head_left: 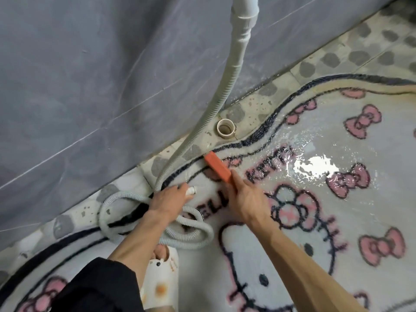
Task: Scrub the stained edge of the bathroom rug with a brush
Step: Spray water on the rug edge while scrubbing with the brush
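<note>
A white bathroom rug (315,221) with pink bows, a cat face and black lettering lies wet on the floor; its dark wavy border runs along the wall side. My right hand (245,201) grips an orange brush (218,167), whose far end rests on the rug's dark edge (225,147). My left hand (170,198) holds the white nozzle end (191,190) of a grey corrugated hose (198,131) just left of the brush, over the rug's edge.
The hose hangs from a white pipe (244,10) at the top and coils over the rug by my wrists. A round floor drain pipe (225,128) stands near the rug's edge. Grey wall (90,75) on the left, wet pebble-pattern tiles (337,55) beyond. My foot in a white slipper (161,282) stands on the rug.
</note>
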Tool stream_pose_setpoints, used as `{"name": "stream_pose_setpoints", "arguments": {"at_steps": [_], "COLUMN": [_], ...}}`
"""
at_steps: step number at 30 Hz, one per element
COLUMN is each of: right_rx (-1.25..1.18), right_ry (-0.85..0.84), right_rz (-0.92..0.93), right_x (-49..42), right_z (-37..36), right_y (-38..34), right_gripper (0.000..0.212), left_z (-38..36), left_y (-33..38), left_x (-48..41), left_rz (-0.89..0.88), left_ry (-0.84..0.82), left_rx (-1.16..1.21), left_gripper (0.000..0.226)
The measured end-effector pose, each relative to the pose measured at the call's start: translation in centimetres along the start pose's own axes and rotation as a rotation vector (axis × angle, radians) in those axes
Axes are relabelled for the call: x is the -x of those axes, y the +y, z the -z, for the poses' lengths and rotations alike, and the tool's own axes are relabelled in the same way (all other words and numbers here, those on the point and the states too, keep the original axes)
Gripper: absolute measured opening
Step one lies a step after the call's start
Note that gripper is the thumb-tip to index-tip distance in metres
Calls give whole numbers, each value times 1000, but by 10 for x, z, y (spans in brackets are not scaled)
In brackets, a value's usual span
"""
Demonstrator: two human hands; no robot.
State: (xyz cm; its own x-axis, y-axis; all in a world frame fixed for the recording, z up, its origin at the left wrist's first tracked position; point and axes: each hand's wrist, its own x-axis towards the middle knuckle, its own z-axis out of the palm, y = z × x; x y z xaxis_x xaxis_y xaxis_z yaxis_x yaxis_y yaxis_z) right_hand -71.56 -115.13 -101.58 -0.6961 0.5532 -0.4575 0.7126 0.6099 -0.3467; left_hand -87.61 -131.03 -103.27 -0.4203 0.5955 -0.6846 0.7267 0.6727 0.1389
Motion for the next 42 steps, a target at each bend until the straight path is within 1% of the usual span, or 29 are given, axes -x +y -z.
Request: {"name": "stream_pose_setpoints", "arguments": {"at_steps": [2, 3, 4, 5, 6, 7, 8, 9, 11, 13, 14, 16, 18, 19, 21, 23, 25, 27, 29, 30, 31, 32, 34, 36, 37, 38, 39, 40, 42], "right_rx": [6, 45, 108, 173, 215, 214, 189, 150, 72, 19, 21, 78, 125, 151, 146, 36, -90, -123, -24, 32, 74, 103, 33, -92, -126, -142, -173, -159, -58], "right_ry": [-71, -124, -158, -152, -116, -38, 58, 113, 152, 153, 125, -7, -75, -51, 63, 173, 223, 163, 39, -3, -11, 20, 98, 171, 199, 213, 191, 144, -3], "right_rz": [-8, -18, -17, 7, 19, 0, -45, -115, -202, -177, -134, -44, -9, -2, -81, -185, -220, -178, -90, -87, -58, -35, -137, -255, -275, -268, -243, -198, -93], "right_x": [48, 66, 70, 59, 38, 10, -18, -42, -70, -43, -16, 40, 42, 21, -30, -71, -72, -25, 30, 38, 26, 1, -51, -88, -90, -75, -47, -15, 40], "right_z": [-2, 1, 3, 7, 13, 20, 27, 35, 44, 29, 17, 4, 11, 17, 32, 40, 30, 12, 3, 8, 15, 21, 39, 47, 39, 28, 13, 3, -5], "right_y": [24, 35, 45, 55, 60, 61, 61, 61, 63, 67, 66, 62, 65, 69, 67, 59, 50, 45, 45, 51, 58, 65, 63, 58, 52, 48, 43, 37, 34], "right_gripper": [48, 50, 51, 52, 52, 51, 50, 48, 43, 39, 40, 49, 49, 47, 39, 35, 35, 38, 46, 47, 46, 40, 26, 26, 28, 30, 31, 32, 40], "left_z": [9, 12, 15, 17, 19, 17, 15, 13, 12, 15, 16, 20, 23, 23, 23, 20, 20, 22, 22, 21, 21, 20, 21, 21, 21, 22, 22, 23, 23], "left_y": [13, 21, 30, 40, 50, 59, 64, 67, 66, 65, 66, 72, 74, 75, 73, 70, 70, 72, 72, 73, 72, 73, 73, 73, 71, 73, 73, 74, 72], "left_x": [-1, -5, -9, -14, -17, -22, -25, -26, -26, -27, -28, -27, -29, -28, -28, -30, -29, -28, -28, -29, -29, -28, -28, -29, -29, -30, -29, -28, -27], "left_rz": [15, 2, -17, -27, -28, -27, -23, -2, 63, 95, 113, 128, 131, 129, 111, 98, 78, 73, 73, 71, 72, 74, 77, 81, 88, 84, 84, 88, 81], "left_ry": [61, 79, 72, 47, 16, -14, -37, -60, -71, -73, -67, -81, -98, -104, -103, -96, -86, -82, -77, -80, -84, -92, -107, -105, -98, -92, -97, -98, -91], "left_rx": [133, 151, 142, 140, 146, 147, 144, 139, 163, 152, 141, 135, 142, 139, 126, 129, 108, 70, 46, 36, 31, 37, 62, 87, 101, 109, 106, 104, 61], "left_gripper": [33, 33, 33, 34, 36, 40, 45, 48, 47, 45, 47, 52, 53, 54, 53, 51, 49, 47, 45, 43, 43, 45, 51, 51, 49, 47, 46, 45, 38]}}
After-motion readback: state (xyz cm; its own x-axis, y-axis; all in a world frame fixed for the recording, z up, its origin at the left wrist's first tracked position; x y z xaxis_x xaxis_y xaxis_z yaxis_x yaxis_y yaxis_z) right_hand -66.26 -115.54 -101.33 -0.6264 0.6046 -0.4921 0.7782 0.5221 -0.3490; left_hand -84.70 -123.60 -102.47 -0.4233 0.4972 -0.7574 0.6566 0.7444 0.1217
